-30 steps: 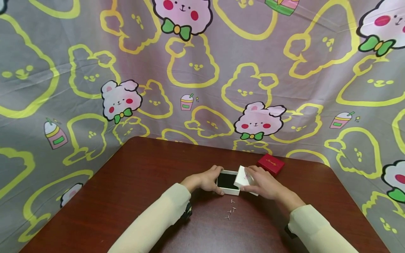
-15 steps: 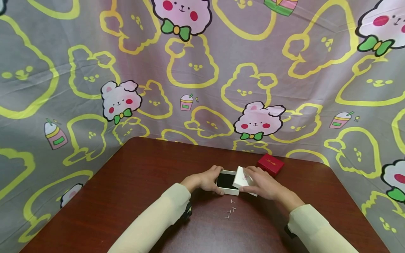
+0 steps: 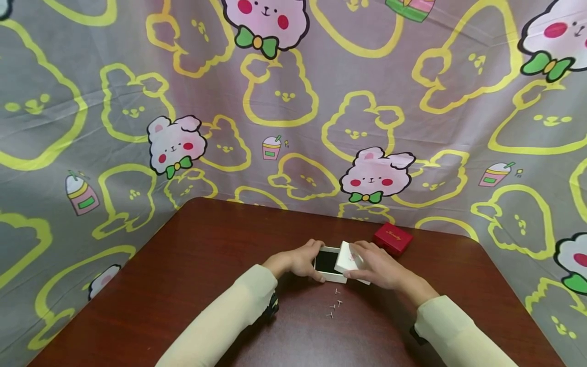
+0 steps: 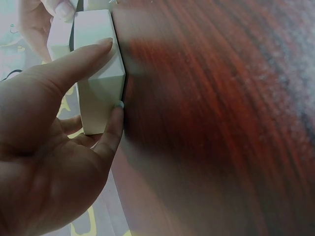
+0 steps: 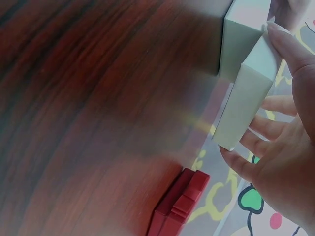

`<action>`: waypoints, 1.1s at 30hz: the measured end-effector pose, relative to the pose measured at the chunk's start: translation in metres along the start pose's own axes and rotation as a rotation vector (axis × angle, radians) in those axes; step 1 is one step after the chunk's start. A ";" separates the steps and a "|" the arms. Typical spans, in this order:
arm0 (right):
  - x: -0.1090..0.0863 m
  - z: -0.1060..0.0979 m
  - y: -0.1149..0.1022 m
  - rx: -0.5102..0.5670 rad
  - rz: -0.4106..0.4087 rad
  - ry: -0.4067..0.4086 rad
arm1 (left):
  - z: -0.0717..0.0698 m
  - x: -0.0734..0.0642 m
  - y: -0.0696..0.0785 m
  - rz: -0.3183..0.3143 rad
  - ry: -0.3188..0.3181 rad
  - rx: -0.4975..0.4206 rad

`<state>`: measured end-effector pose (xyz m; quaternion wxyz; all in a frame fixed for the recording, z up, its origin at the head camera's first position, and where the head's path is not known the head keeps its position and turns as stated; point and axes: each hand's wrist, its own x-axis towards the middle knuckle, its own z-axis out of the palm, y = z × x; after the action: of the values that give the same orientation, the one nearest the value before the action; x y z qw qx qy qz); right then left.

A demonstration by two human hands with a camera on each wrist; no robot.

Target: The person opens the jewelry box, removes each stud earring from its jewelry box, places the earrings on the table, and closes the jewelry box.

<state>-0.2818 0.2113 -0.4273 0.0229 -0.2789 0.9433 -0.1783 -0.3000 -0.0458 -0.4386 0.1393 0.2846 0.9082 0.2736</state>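
Observation:
A white box base [image 3: 337, 279] with a black inside sits on the table [image 3: 220, 244]. My left hand [image 3: 302, 261] grips it by its left end; in the left wrist view the thumb lies along the front wall and a fingertip is at a lower corner. Tilted over the base's right part is its white lid [image 3: 346, 259], which has a small pink print. My right hand [image 3: 379, 264] holds this lid between thumb and fingers, as the right wrist view also shows. The lid hides the base's right side. Several tiny T-shaped pins [image 3: 339, 303] lie in front of the box.
Behind my right hand stands a red box [image 3: 393, 238] with gold lettering, near the table's back edge. A printed cloth [image 3: 293, 142] with cartoon animals hangs behind the table and down its sides.
The right hand has shifted slightly left with the lid, which now covers more of the base. The left hand, the base and the pins stay in place.

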 end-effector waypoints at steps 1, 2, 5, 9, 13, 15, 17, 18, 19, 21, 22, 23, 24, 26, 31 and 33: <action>0.000 0.000 0.000 -0.002 0.002 -0.001 | 0.000 0.000 0.000 0.000 -0.002 -0.002; 0.000 0.001 0.000 -0.004 0.002 -0.002 | 0.000 0.000 0.000 -0.001 -0.003 -0.002; 0.001 0.001 -0.001 -0.011 0.004 -0.002 | 0.000 -0.001 0.000 -0.002 -0.006 -0.004; 0.001 0.001 -0.001 -0.013 0.013 -0.002 | -0.001 -0.001 0.002 0.003 -0.003 -0.003; 0.001 0.000 -0.001 -0.016 0.017 -0.003 | -0.003 -0.002 0.003 0.011 0.001 0.002; 0.001 0.000 0.000 -0.018 0.012 0.000 | -0.003 -0.002 0.003 0.010 0.000 0.006; 0.002 0.000 0.000 -0.021 0.003 0.006 | -0.003 -0.002 0.003 0.008 0.000 0.006; 0.002 0.000 0.000 -0.023 -0.005 0.008 | -0.003 -0.002 0.003 0.007 -0.001 0.007; 0.002 0.000 0.000 -0.022 -0.006 0.007 | -0.003 -0.002 0.003 0.005 -0.002 0.007; 0.002 0.001 0.000 -0.026 -0.013 0.006 | -0.003 -0.002 0.002 0.005 0.000 0.004; 0.003 0.001 0.000 -0.028 -0.019 0.004 | -0.003 -0.001 0.002 0.004 -0.001 0.004; 0.003 0.002 -0.001 -0.026 -0.017 0.000 | -0.002 -0.001 0.001 0.005 0.000 0.005; 0.003 0.002 -0.002 -0.023 -0.013 -0.005 | -0.002 -0.001 0.001 0.004 0.000 0.003; 0.003 0.002 -0.002 -0.019 -0.005 -0.013 | -0.001 -0.001 0.000 0.005 0.000 -0.002; 0.004 0.001 -0.004 -0.018 0.003 -0.025 | -0.001 -0.003 -0.001 0.005 0.000 -0.032; 0.005 0.000 -0.005 -0.024 -0.004 -0.020 | -0.002 -0.002 -0.001 0.006 0.001 -0.044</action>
<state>-0.2831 0.2049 -0.4249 0.0289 -0.2827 0.9446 -0.1641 -0.2994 -0.0487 -0.4379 0.1443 0.2841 0.9012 0.2940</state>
